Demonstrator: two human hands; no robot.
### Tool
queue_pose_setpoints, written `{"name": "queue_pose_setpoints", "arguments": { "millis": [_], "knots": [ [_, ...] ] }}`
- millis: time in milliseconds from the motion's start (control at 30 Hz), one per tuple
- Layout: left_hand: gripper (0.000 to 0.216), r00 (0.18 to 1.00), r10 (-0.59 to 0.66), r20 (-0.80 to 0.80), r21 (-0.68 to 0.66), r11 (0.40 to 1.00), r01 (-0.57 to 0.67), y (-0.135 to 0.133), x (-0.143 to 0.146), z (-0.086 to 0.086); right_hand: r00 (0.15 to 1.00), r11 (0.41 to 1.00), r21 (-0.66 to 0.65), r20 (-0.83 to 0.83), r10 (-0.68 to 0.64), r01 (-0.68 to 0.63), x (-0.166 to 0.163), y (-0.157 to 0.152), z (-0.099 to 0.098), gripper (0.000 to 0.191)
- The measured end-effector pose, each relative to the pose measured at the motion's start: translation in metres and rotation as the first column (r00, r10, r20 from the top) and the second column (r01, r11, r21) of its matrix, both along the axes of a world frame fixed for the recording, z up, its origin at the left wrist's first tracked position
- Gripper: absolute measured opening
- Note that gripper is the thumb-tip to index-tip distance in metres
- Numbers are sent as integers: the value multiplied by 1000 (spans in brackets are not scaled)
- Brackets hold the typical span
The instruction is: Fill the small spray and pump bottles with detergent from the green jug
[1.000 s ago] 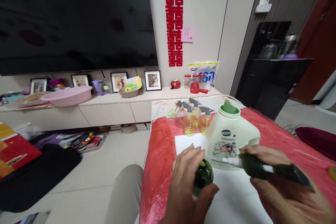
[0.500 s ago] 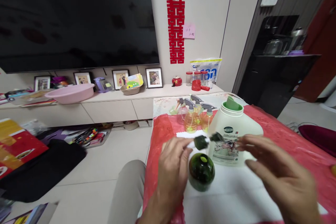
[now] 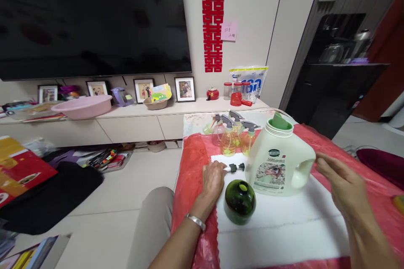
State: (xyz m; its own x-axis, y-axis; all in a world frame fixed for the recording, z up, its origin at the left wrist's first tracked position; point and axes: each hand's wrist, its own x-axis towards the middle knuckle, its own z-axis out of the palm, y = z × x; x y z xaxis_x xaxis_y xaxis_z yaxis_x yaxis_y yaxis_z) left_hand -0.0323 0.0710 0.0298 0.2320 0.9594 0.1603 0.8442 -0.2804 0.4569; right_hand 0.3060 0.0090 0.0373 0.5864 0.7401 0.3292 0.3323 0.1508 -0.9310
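My left hand (image 3: 213,178) is closed at the left edge of the white cloth, round the white end of a pump dispenser top (image 3: 233,168). The pump's dark green collar and black nozzle stick out to the right of my fingers. Just below it stands a round dark green glass bottle (image 3: 240,202), its neck uncovered. To the right of that is a big pale green detergent jug (image 3: 271,164), upright, with a green spout (image 3: 279,121) in its mouth. My right hand (image 3: 339,176) is open beside the jug's handle, fingers stretched toward it; whether they touch is unclear.
Several spray bottles (image 3: 229,142) with grey triggers stand behind the jug. The white cloth (image 3: 284,231) lies over a red table cover (image 3: 192,168). A long low cabinet (image 3: 132,128) holds framed photos and a pink basin (image 3: 83,107). My knee is left of the table.
My left hand has lowered the pump top to the cloth beside the green bottle. My right hand has left the pump's nozzle and moved right to the jug's handle side.
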Motion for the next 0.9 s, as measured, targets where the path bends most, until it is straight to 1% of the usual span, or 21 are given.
{"name": "queue_pose_setpoints", "arguments": {
  "millis": [100, 200, 267, 300, 333, 367, 400, 433, 467, 533, 567, 633, 700, 767, 833, 900],
  "knots": [
    [21, 1000, -14, -2, -9, 1000, 14, -1, -1, -5, 985, 988, -60, -106, 134, -141, 0, 3, -1, 67],
    [30, 1000, -20, 11, 7, 1000, 20, -9, -6, 0, 952, 956, -103, -167, 255, -275, -1, 3, -1, 67],
    [33, 991, -7, 131, 32, 999, 3, -19, -9, 5, 952, 951, -128, -166, 259, -281, -2, 5, -4, 64],
    [32, 965, -4, 261, 40, 999, -7, -25, -9, 6, 957, 955, -135, -159, 244, -265, -2, 7, -7, 63],
    [31, 909, -8, 417, 40, 999, -10, -32, -9, 6, 962, 959, -137, -151, 226, -247, -3, 9, -9, 62],
    [33, 830, -21, 558, 31, 1000, 4, -39, -8, 4, 968, 965, -135, -142, 207, -226, -4, 12, -13, 61],
    [37, 746, -44, 665, 24, 999, 38, -46, -7, 1, 973, 970, -131, -133, 187, -204, -5, 15, -16, 60],
    [43, 675, -71, 734, 20, 996, 83, -53, -5, -3, 979, 976, -128, -123, 161, -177, -6, 18, -18, 60],
    [52, 625, -103, 774, 24, 991, 133, -59, -3, -9, 985, 981, -128, -111, 132, -145, -8, 21, -20, 58],
    [75, 566, -155, 810, 31, 974, 223, -67, 2, -20, 994, 988, -134, -82, 69, -79, -11, 26, -22, 52],
    [87, 549, -151, 822, 8, 967, 253, -69, 4, -24, 997, 990, -135, -67, 40, -49, -12, 27, -22, 49],
    [106, 556, -106, 824, -67, 957, 282, -70, 8, -30, 999, 992, -127, -38, -7, 2, -15, 29, -21, 44],
    [116, 577, -47, 815, -150, 946, 289, -70, 10, -30, 999, 993, -109, -10, -48, 47, -18, 30, -16, 40],
    [118, 590, -9, 808, -205, 933, 295, -70, 11, -26, 996, 992, -97, 18, -82, 84, -20, 31, -10, 33],
    [117, 603, 6, 798, -233, 925, 300, -70, 11, -22, 995, 991, -95, 42, -95, 99, -22, 32, -3, 26],
    [114, 629, -4, 777, -242, 921, 306, -71, 12, -20, 994, 991, -92, 62, -91, 96, -25, 32, 5, 26]
  ]
}}
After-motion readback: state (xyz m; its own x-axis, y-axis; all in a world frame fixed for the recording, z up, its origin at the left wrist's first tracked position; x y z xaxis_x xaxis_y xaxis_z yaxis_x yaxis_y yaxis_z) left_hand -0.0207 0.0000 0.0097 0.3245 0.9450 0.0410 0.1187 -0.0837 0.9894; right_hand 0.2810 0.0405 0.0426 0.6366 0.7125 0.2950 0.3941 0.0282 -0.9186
